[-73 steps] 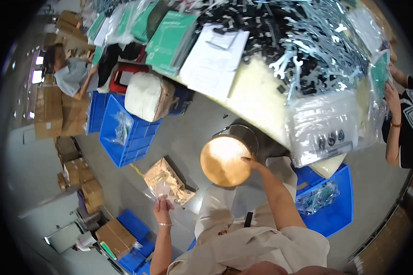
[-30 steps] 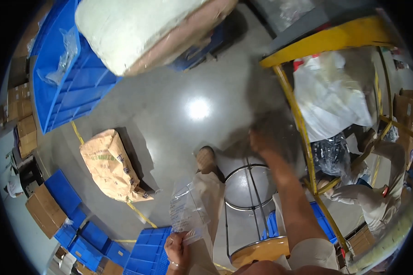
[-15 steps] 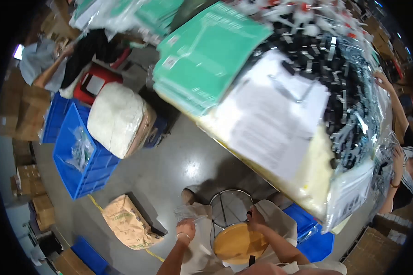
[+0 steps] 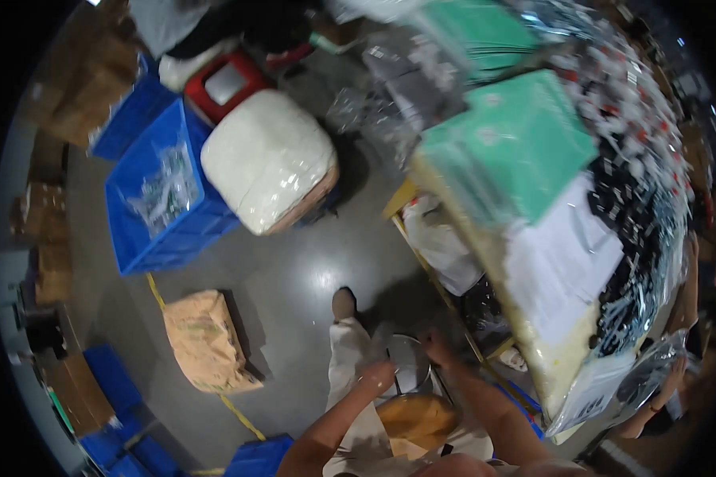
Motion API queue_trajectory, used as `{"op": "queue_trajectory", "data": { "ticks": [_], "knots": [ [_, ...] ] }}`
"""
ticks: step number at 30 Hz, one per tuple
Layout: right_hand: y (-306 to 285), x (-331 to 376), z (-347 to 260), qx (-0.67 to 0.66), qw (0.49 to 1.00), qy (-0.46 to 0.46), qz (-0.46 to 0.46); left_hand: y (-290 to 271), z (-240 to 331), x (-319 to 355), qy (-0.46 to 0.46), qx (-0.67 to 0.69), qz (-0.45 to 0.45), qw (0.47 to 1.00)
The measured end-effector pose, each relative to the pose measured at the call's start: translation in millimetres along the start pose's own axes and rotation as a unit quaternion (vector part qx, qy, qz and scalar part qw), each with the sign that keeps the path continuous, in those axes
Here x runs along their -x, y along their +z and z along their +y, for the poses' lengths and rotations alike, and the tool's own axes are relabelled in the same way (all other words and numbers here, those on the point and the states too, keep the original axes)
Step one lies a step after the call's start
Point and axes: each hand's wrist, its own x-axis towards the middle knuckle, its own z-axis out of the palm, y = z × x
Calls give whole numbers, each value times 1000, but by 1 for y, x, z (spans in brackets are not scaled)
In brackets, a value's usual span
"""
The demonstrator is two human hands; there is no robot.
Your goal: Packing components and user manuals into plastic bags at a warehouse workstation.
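Note:
My left hand (image 4: pixel 379 377) is closed in front of my lap, by a pale, see-through plastic bag (image 4: pixel 406 359) that it appears to grip; the bag is blurred. To its right, my right hand (image 4: pixel 436 350) is also closed, at the bag's other side. What sits in its fingers is too small and smeared to name. Below both hands is a stool with a round, yellow-brown seat (image 4: pixel 415 420), between my legs. Part of its metal frame is behind the bag and my hands.
Right of me stands a table with a pale yellow top (image 4: pixel 485 246), bearing green packets (image 4: pixel 525 151), white papers (image 4: pixel 561 254) and heaped black clips (image 4: pixel 632 238). Leftward are a blue bin (image 4: pixel 135 250), a white wrapped bundle (image 4: pixel 270 159) and a brown sack (image 4: pixel 203 342). Another person's hand (image 4: pixel 676 372) is at the far right.
My view has swung, and the table now sits farther right. My left hand, with the clear bag, has come rightward and inward near my right hand, which is now raised above the stool seat.

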Motion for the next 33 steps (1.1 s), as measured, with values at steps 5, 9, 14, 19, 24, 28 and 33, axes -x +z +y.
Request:
{"op": "queue_trajectory", "data": {
  "ticks": [5, 9, 14, 19, 24, 28, 33],
  "knots": [
    [-10, -111, -114, 145, 979, -138, -18, 4, -14, -29, 42, 64, -66, 995],
    [11, -211, -127, 373, 895, -239, -47, -23, -33, -50, 28, 125, -113, 985],
    [44, -314, -169, 514, 815, -253, -82, -56, -43, -43, 17, 222, -55, 973],
    [90, -411, -157, 588, 778, -220, -23, -60, -71, -28, 13, 286, -8, 958],
    [65, -539, -45, 555, 709, -309, 307, -75, -92, -43, 41, 291, -6, 956],
    [143, -529, -46, 483, 780, -295, 268, -90, -121, -30, -18, 315, 0, 949],
    [138, -507, -41, 410, 835, -284, 232, -97, -123, -37, -25, 367, -36, 929]
  ]
}}
